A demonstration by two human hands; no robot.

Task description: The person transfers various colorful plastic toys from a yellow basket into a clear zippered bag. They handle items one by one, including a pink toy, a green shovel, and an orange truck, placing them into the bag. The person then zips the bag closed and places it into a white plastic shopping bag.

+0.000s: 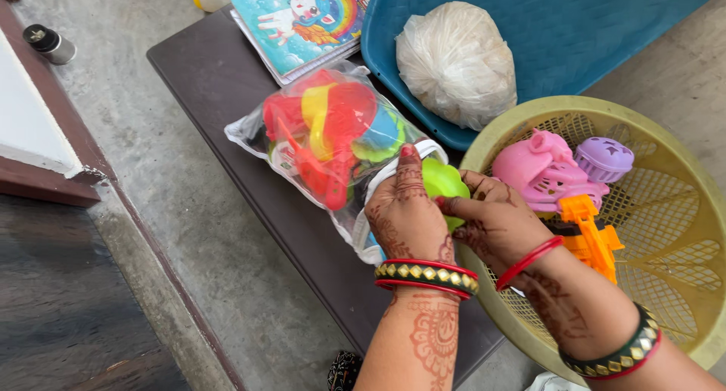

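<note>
A clear bag [333, 138] of bright plastic toys lies across the near long edge of a dark table [219, 81], its open mouth toward the viewer. The left hand [404, 209] is closed on the mouth's rim, holding it up. The right hand [491, 221] is clamped on a green toy [442, 183], half inside the opening. The step is best done with the mouth held wide and the toy pushed deep, so nothing spills. A yellow basket [665, 149] of toys sits at the table's right end, beside a blue tray [560, 35].
</note>
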